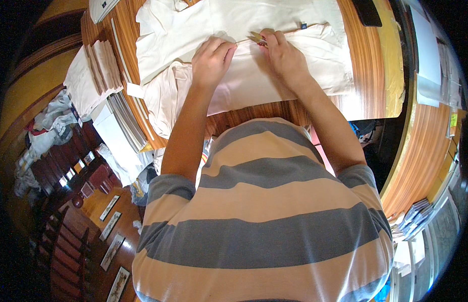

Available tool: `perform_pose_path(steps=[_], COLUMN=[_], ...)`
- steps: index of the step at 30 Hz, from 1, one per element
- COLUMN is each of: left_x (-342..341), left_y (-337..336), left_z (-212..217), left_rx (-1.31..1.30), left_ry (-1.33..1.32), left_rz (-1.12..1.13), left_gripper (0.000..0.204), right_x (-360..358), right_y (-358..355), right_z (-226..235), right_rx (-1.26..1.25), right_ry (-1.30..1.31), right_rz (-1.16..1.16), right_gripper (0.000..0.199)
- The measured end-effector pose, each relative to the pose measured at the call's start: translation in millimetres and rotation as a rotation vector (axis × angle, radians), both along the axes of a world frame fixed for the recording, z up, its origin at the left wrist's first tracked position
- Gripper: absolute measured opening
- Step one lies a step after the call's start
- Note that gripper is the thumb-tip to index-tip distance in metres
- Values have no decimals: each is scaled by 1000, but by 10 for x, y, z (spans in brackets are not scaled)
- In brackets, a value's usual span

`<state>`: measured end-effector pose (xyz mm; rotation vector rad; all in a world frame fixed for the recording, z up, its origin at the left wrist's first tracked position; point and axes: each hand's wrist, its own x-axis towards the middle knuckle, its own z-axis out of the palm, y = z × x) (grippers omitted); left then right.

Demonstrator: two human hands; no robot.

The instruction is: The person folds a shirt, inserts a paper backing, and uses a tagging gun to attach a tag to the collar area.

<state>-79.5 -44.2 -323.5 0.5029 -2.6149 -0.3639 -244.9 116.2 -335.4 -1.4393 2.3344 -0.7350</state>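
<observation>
A cream garment lies spread across a wood-grain table, with a seam or edge running crosswise near its middle. My left hand is closed, its thumb and fingertips pinching the garment along that edge. Just to the right, my right hand is wrapped round small thread snips, whose pointed blades aim left toward the pinched cloth. Fingers cover most of the handle. Farther right along the edge sits a small dark label. At the left, the garment's cloth bunches in folds.
Folded cream pieces hang in a stack over the table's left side, near a white tag. A dark flat device lies at the far right. Yellow tape covers the right edge. Papers stand beyond it.
</observation>
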Motion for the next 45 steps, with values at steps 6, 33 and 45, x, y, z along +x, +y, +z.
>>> perform_pose_path(steps=[6,33,45], left_x=[-2,80,61], left_y=[9,-22,-12], left_z=[2,-19,2], left_rx=[89,266,296], left_ry=[-128,-100,-112], left_rz=[65,151,144], left_gripper=[10,12,11], right_x=[0,110,293], right_y=[-3,-2,-98], right_z=[-27,80,33], right_rx=[-16,-95,-57], right_ry=[-5,64,48], right_rz=[-4,118,149], right_gripper=[37,40,37])
